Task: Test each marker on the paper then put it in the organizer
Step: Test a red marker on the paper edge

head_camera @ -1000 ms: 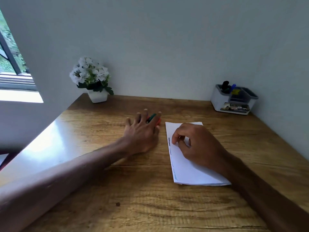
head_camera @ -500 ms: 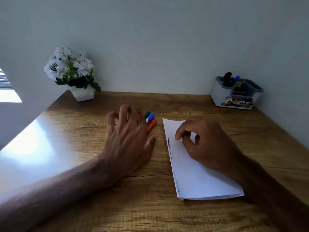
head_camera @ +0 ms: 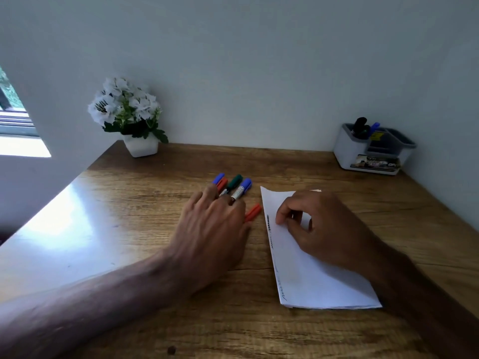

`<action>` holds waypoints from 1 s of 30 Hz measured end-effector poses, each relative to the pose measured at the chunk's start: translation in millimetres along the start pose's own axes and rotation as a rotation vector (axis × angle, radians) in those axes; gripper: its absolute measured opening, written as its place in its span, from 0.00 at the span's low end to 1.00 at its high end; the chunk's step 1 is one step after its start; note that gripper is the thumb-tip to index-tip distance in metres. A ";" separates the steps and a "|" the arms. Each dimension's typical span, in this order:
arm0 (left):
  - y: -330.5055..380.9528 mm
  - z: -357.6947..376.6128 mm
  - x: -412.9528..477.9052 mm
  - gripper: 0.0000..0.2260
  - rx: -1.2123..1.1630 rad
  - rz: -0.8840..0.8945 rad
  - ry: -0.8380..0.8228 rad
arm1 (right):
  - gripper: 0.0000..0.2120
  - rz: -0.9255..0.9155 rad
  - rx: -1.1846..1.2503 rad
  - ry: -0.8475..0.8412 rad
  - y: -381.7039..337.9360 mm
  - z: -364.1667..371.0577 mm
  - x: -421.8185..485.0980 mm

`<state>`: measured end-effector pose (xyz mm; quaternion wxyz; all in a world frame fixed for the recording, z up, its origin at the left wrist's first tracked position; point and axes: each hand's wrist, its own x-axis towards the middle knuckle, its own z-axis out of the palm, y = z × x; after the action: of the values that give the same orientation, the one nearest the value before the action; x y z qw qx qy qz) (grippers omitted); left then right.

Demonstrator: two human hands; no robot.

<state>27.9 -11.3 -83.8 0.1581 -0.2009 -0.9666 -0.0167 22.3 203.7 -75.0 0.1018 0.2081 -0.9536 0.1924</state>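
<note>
Head view: left hand over markers

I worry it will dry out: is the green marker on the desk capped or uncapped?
Capped: the green marker has its green cap on the far end, which shows just beyond the left hand.
</note>
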 end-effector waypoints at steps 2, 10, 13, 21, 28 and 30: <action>0.0 -2.2 -2.4 0.15 -0.132 -0.003 0.011 | 0.09 0.028 -0.011 -0.018 0.7 -2.6 0.4; 7.2 -6.2 -1.4 0.07 -0.949 -0.148 -0.092 | 0.08 0.070 -0.104 -0.016 10.1 -16.9 -2.6; 6.2 -4.5 0.3 0.08 -1.174 -0.176 -0.117 | 0.06 -0.020 -0.006 0.199 4.9 -19.1 -3.3; 9.5 -6.6 -5.3 0.09 -1.250 -0.059 0.017 | 0.12 0.123 0.823 0.010 -24.8 -11.8 -2.1; 18.8 -4.6 -15.3 0.12 -0.998 0.068 0.091 | 0.11 0.350 1.382 0.243 -16.1 -24.5 0.6; 18.3 -2.2 -14.9 0.10 -0.990 0.051 0.103 | 0.11 0.361 1.331 0.262 -10.5 -24.6 1.5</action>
<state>48.8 -0.3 -86.9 0.0919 -0.2746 -0.8284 -0.4796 28.4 204.4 -48.9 0.0330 0.0397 -0.6327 0.7727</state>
